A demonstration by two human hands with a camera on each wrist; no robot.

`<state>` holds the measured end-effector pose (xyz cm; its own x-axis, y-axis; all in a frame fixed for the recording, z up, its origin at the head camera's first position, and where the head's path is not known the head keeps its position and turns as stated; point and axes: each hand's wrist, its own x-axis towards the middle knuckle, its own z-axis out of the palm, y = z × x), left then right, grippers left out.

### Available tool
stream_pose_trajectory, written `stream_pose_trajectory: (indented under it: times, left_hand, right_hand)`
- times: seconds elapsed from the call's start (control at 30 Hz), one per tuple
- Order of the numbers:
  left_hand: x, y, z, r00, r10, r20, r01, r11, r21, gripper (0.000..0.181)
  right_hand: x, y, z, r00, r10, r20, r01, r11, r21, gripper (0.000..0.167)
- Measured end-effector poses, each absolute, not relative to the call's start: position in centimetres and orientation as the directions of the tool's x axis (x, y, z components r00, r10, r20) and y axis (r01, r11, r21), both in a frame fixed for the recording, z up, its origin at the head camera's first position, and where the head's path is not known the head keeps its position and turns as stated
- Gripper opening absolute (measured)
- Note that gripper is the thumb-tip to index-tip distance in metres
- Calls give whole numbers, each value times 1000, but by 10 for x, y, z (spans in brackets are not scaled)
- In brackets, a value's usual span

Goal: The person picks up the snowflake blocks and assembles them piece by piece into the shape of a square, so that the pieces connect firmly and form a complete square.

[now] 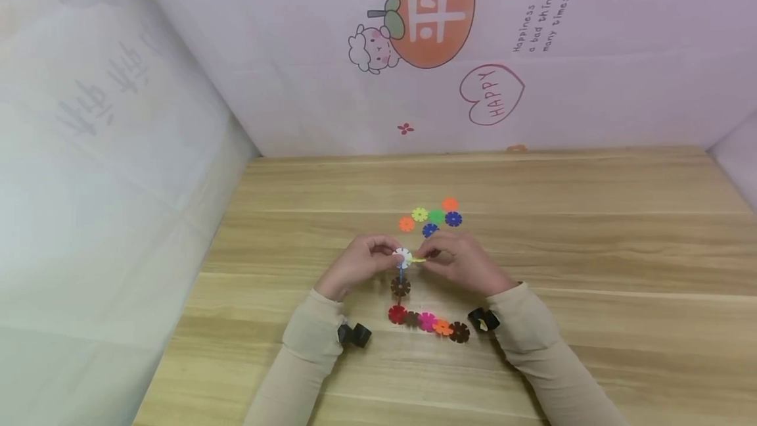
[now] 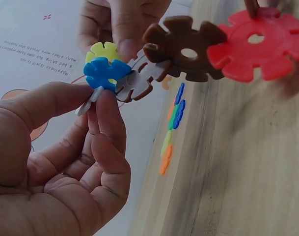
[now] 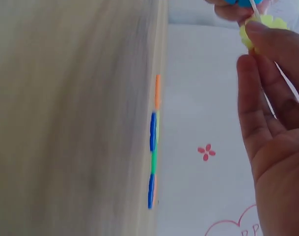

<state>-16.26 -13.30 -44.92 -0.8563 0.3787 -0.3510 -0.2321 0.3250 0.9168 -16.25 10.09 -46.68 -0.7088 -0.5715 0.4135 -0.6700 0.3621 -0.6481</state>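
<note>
Over table (image 1: 562, 209), left hand (image 1: 363, 263) is pinching white disc (image 1: 405, 252), likely steadying it; right hand (image 1: 464, 260) is pinching yellow disc (image 1: 418, 260).

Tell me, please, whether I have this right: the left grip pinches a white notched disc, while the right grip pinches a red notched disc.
Not quite: the right grip pinches a yellow notched disc, not a red one, as the right wrist view shows. The left grip does pinch a white notched disc.

A screened tabletop booth: wood-grain table (image 1: 591, 229), printed pale sheets (image 1: 307, 58) on 3 sides.
</note>
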Motion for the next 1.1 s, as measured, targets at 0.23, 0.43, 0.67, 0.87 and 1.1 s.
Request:
stream_pose_trajectory:
  times: [0.23,0.43,0.67,0.87,1.1]
  left_hand:
    - [-162,-135,-449,-859,381,-343,-220,330,918,23]
    - [-162,-135,-448,-858,385,-339,-209,341,917,25]
    - [-163,-135,-450,-848,389,-359,-216,364,906,25]
    - [-161,-133,-448,-844,386,-372,-212,398,893,29]
    - [-160,-129,-448,-843,399,-360,-215,364,906,35]
  right_hand:
    - [-167,115,-468,-817,-525,241,-530,517,-672,21]
    - [-172,123,-467,-877,-458,149,-425,591,-686,17]
    - [-177,127,-470,-918,-388,78,-337,662,-670,25]
    - [-182,129,-473,-934,-357,26,-284,694,-662,38]
    - [-188,127,-474,-934,-357,-13,-263,713,-650,44]
